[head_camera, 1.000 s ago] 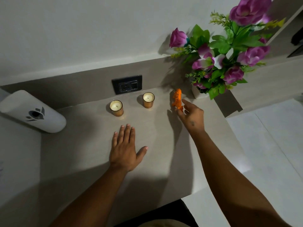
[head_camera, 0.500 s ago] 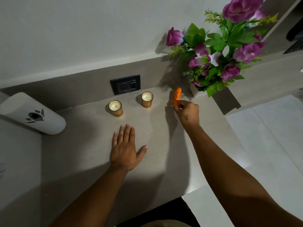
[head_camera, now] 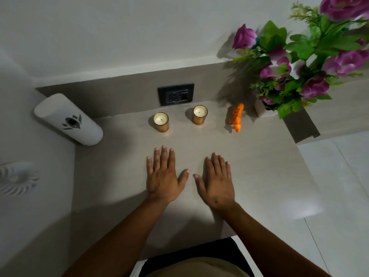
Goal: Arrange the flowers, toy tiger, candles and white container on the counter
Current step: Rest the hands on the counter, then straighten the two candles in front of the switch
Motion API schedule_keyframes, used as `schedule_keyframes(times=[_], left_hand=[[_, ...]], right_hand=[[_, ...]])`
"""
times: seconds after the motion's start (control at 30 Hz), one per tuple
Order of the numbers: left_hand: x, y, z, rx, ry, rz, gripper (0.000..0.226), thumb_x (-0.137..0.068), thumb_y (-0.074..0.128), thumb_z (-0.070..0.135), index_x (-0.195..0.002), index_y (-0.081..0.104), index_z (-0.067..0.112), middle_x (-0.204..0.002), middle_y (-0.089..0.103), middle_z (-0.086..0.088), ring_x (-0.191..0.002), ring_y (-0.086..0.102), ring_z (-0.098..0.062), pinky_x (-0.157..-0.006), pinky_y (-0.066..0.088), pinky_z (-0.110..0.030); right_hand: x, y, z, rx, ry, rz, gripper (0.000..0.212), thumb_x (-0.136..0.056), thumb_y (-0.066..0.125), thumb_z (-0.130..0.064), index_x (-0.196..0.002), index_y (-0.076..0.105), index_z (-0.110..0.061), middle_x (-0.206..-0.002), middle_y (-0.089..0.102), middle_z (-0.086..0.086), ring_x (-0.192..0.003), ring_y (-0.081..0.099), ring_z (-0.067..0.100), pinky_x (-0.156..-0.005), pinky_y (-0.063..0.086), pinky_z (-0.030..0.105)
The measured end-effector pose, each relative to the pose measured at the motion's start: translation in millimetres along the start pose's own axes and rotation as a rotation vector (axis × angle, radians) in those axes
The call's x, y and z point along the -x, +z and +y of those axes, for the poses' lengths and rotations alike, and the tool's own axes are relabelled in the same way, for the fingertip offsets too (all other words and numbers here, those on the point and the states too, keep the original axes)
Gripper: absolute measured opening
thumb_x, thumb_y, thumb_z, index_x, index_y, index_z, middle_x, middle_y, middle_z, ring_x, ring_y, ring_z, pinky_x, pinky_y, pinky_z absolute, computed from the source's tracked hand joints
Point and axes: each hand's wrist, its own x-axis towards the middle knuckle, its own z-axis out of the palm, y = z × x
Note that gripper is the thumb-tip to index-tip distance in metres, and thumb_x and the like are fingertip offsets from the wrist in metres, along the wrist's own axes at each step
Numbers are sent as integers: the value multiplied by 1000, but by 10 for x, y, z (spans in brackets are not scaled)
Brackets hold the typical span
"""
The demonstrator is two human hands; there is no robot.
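Orange plastic toy tiger stands between the copper-glass candles and the purple flowers; left hand and right hand lie flat, empty. Arranging looks finished; only the white cylindrical container might need reaching.

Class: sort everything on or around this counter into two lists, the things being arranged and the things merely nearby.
Being arranged: flowers, toy tiger, left candle, right candle, white container.

Merely nearby: wall socket, counter, floor.
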Motion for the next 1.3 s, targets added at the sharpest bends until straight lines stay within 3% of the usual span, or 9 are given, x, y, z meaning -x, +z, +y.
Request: schedule_keyframes(times=[0.17,0.3,0.43,0.53,0.63,0.87,1.0,1.13,1.3], left_hand=[[-6,-8,7,-2,-21,-11,95,-88,-3,83,-159,-11,21,-168,-15,-11,-153,-19,-34,-123,-5,-58],[-57,-17,-55,48,-24,20,94,-91,2,81,-160,-5,19,-169,-7,-9,-155,-13,-31,-125,-4,-54],[-235,-143,-117,467,-176,172,95,-92,45,73,-159,12,14,-168,18,-10,-155,15,-29,-125,19,-50],[-516,-359,-143,738,-361,252,104,-82,76,57,-157,21,11,-164,28,-13,-151,26,-31,-122,30,-48],[-825,-551,-183,822,-418,278,102,-74,90,35,-154,31,7,-159,38,-14,-146,35,-31,-121,31,-42],[-1109,-640,-225,902,-382,338,73,-67,93,12,-132,60,12,-131,65,-10,-123,59,-28,-105,44,-31],[-1178,-563,-263,777,-356,359,70,-66,94,18,-129,63,14,-126,68,-11,-119,59,-31,-103,48,-41],[-1251,-505,-276,733,-381,368,67,-65,93,23,-125,64,17,-122,68,-9,-118,55,-33,-100,48,-42],[-1295,-452,-298,708,-389,377,68,-67,92,27,-128,62,20,-123,67,-6,-120,51,-32,-101,46,-42]], right_hand=[[-245,40,-9,87,-57,-78,84,-97,11,-73,-161,5,-18,-167,-8,9,-153,-17,29,-123,-6,51],[-469,-14,-17,7,-42,-80,87,-96,16,-74,-160,8,-17,-168,2,8,-154,-7,28,-124,-1,48],[-801,-182,-22,-495,139,5,87,-90,51,-73,-155,14,-28,-164,23,1,-148,26,25,-117,30,44],[-1242,-334,-74,-690,300,40,96,-83,75,-54,-155,17,-28,-162,27,0,-147,30,25,-117,34,47],[-1647,-432,-102,-742,380,50,99,-77,86,-33,-154,25,-20,-158,36,4,-143,37,28,-117,35,47],[-1897,-439,-167,-724,395,-9,71,-76,86,-23,-137,51,-18,-135,61,4,-125,56,27,-106,43,36],[-1956,-438,-182,-642,373,-17,62,-77,84,-21,-132,57,-16,-130,63,8,-119,58,29,-102,45,37],[-2035,-413,-130,-558,363,-47,56,-77,82,-21,-128,61,-13,-123,65,10,-114,61,30,-94,47,33],[-2078,-379,-105,-524,376,-67,53,-77,80,-26,-125,62,-15,-120,65,10,-110,62,29,-95,50,37]])
